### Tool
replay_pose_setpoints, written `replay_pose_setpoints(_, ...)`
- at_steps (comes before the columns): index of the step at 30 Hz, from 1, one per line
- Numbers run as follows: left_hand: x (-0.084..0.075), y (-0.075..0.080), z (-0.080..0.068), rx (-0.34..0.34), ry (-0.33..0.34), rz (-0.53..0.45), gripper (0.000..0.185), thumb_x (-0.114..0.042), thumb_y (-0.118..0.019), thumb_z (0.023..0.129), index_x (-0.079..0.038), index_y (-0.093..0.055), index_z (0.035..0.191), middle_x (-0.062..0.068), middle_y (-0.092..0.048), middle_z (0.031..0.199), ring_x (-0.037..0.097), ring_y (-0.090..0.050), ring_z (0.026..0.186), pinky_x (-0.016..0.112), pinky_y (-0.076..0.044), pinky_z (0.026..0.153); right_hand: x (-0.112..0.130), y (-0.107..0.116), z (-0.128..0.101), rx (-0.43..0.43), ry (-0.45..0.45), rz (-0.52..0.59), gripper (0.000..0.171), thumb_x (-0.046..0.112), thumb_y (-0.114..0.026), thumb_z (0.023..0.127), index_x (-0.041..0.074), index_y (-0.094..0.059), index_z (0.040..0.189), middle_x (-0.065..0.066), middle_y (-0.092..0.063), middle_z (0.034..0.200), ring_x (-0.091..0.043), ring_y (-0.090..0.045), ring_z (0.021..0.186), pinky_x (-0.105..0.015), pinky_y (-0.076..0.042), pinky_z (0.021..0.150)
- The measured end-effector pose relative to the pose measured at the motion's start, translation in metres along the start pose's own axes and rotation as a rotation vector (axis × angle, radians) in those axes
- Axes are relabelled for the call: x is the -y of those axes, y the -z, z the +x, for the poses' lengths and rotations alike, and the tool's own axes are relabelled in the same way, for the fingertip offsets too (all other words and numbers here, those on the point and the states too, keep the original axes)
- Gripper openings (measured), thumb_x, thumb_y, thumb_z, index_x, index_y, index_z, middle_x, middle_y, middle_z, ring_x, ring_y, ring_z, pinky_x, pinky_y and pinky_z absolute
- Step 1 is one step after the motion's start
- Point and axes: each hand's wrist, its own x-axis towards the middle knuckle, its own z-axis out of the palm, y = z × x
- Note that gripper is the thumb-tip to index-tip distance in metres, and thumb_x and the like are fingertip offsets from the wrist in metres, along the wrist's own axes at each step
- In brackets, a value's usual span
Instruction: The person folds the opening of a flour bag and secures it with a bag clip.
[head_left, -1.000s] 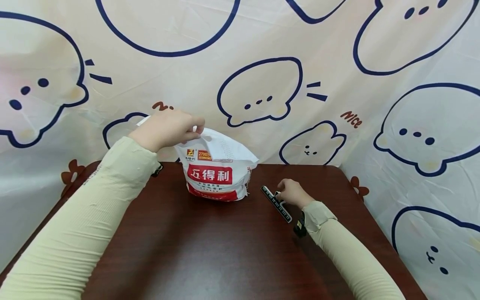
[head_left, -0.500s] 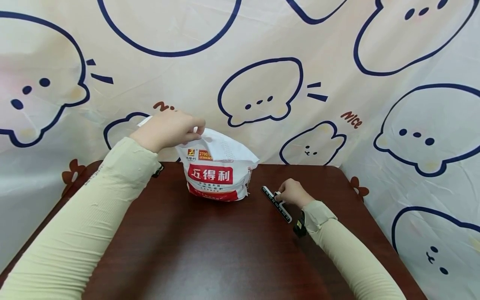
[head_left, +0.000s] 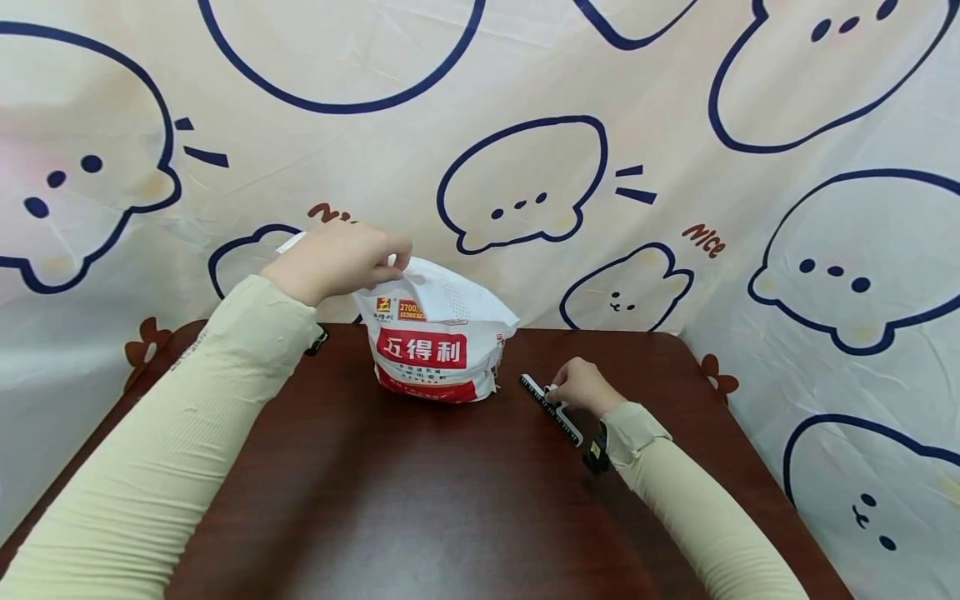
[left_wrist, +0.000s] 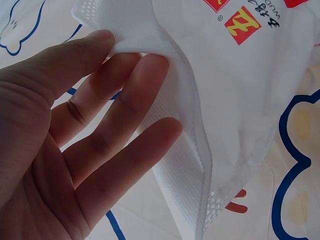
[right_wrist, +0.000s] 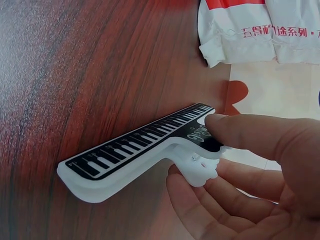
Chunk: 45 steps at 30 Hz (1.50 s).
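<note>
A white and red printed bag (head_left: 431, 333) stands toward the back of the table. My left hand (head_left: 341, 260) pinches its folded top edge at the left corner; in the left wrist view the thumb and fingertips meet on the white woven fabric (left_wrist: 137, 40). To the right of the bag, my right hand (head_left: 587, 387) holds a long bag clip (head_left: 551, 408) with a piano-key pattern. Seen from the right wrist, the thumb (right_wrist: 240, 132) presses the handle of the clip (right_wrist: 135, 147) while the fingers curl under its other handle.
A dark brown wooden table (head_left: 420, 500) lies under everything. Behind and beside it hangs a pale curtain (head_left: 525, 75) with blue-outlined cartoon figures, close to the back and right edges of the table.
The clip has tilted a little in my right hand, its patterned face turning. My left hand and the bag keep their places.
</note>
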Motion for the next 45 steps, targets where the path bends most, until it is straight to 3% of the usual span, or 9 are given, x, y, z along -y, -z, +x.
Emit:
replay_pose_setpoints(16,0.0,0.0,0.001,-0.004,-0.005,0.007,0.016,-0.014,-0.07,0.095,-0.01,-0.064,0.109,0.01,-0.069,0.094,0.026,-0.063,0.081,0.041,-0.057,0.074,0.002,0.003,-0.003,-0.01,0.0,-0.001,0.008,0.006,-0.076,0.088,-0.002,-0.075,0.089,-0.012,-0.071,0.095,-0.02,-0.069,0.076,-0.041,-0.061,0.075)
replay_pose_setpoints(25,0.0,0.0,0.002,-0.005,-0.007,0.007,0.016,-0.013,-0.071,0.095,-0.009,-0.064,0.108,0.01,-0.069,0.093,0.026,-0.063,0.08,0.041,-0.058,0.073,0.001,0.005,-0.002,-0.048,0.025,-0.029,0.01,0.005,-0.074,0.089,-0.003,-0.073,0.095,-0.012,-0.07,0.091,-0.02,-0.065,0.075,-0.035,-0.057,0.068)
replay_pose_setpoints(39,0.0,0.0,0.0,-0.012,-0.008,0.022,0.015,-0.014,-0.07,0.095,-0.01,-0.064,0.107,0.01,-0.07,0.093,0.026,-0.064,0.08,0.043,-0.058,0.074,0.002,0.01,-0.003,-0.065,0.015,-0.011,0.019,0.006,-0.072,0.091,-0.005,-0.071,0.107,-0.015,-0.07,0.103,-0.024,-0.067,0.087,-0.04,-0.057,0.077)
replay_pose_setpoints(45,0.0,0.0,0.0,-0.011,-0.008,0.01,0.016,-0.014,-0.071,0.094,-0.009,-0.064,0.108,0.01,-0.07,0.093,0.026,-0.064,0.08,0.042,-0.058,0.074,0.004,0.017,-0.002,-0.09,0.036,0.003,0.02,0.004,-0.072,0.09,-0.006,-0.071,0.107,-0.014,-0.071,0.099,-0.025,-0.068,0.086,-0.041,-0.057,0.078)
